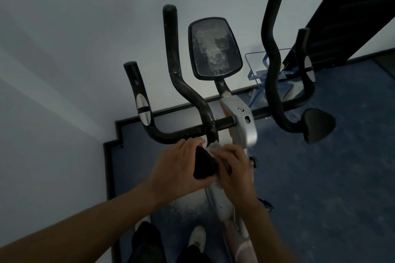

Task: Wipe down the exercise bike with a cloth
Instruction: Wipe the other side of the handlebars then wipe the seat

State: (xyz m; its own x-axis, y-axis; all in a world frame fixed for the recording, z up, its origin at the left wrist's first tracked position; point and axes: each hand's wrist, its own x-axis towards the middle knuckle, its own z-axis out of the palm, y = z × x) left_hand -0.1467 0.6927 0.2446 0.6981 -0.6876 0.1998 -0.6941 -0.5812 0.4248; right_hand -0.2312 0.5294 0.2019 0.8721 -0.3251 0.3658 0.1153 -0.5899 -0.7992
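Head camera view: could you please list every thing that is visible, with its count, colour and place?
Exercise bike: one, silver frame, centre.
Handlebar grips: four, black, rising left and right of the console.
Console: one, black rim, dusty grey face, top centre.
Elbow pad: one seen whole, black, right of the frame.
Pad under the hands: one, black, held at the left bar end.
Cloth: one, white, mostly hidden between the hands.
Clear stand: one, blue-edged, on the floor behind the bike.
Floor: blue, dusty.
Wall: pale.
Shoes: two, white, bottom.
Left hand: one, gripping the pad.
Right hand: one, pressing the cloth.
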